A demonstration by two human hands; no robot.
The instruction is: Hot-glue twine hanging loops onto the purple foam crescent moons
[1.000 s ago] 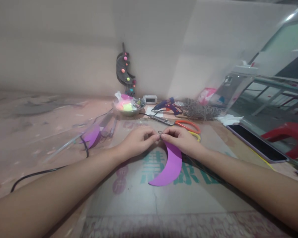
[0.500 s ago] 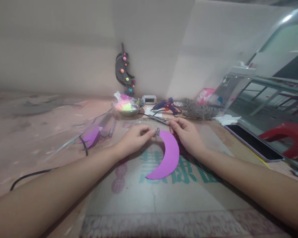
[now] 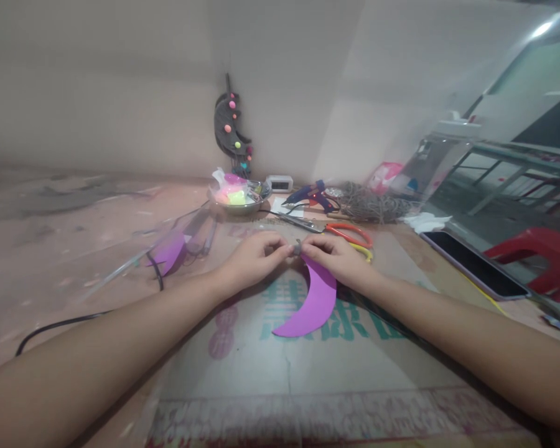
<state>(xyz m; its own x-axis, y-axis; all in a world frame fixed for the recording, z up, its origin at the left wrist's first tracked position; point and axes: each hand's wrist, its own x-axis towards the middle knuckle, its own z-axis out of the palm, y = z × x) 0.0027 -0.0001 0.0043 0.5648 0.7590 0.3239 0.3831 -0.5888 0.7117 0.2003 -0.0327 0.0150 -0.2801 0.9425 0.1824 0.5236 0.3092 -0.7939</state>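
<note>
Printed board (image 3: 224, 386) covers the near tabletop (image 3: 74, 261), and the purple crescent (image 3: 315, 305) is over its middle. Black cord (image 3: 65, 322) runs just beside the left forearm (image 3: 112, 351), which could snag it by sweeping outward. The left hand (image 3: 261, 258) pinches thumb and fingertips on grey string (image 3: 297, 247) at the crescent's upper tip; the right hand (image 3: 331, 255) is clamped on that same tip. If either pinch loosens, the string could slip off; too hard a tug might crease the tip. Beyond are scissors (image 3: 310, 225). Farther back, the glue gun (image 3: 315, 188) shows a red light, so its nozzle may burn a careless reach. A dark decorated moon (image 3: 223, 127) stands near the wall (image 3: 308, 74).
</note>
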